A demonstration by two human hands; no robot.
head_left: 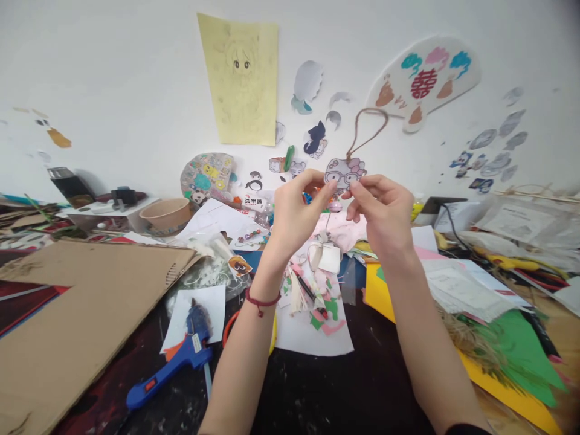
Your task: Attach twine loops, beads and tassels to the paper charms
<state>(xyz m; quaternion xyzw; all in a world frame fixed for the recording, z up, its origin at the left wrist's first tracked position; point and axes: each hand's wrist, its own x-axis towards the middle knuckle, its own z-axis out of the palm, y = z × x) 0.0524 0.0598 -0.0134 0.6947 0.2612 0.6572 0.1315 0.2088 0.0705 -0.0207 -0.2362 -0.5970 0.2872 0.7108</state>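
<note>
Between both hands, raised above the table, is a flat cat-face charm (345, 171) with glasses and a pink bow. A brown cord loop (356, 136) rises from its top edge. My left hand (302, 208) pinches the charm's lower left side between thumb and fingers. At the lower right side, the thumb and forefinger of my right hand (383, 208) pinch it too, with the other fingers curled. Something small and colourful hangs below the charm, partly hidden by the fingers. Beneath the hands lies a white sheet (312, 338) with paper scraps and a white tassel (299, 296).
A blue glue gun (174, 365) lies on white paper at the left, beside a large cardboard piece (90, 302). A round bowl (167, 214) stands behind. Coloured paper (521, 350) and twine crowd the right. Drawings and a paper fan (423, 78) hang on the wall.
</note>
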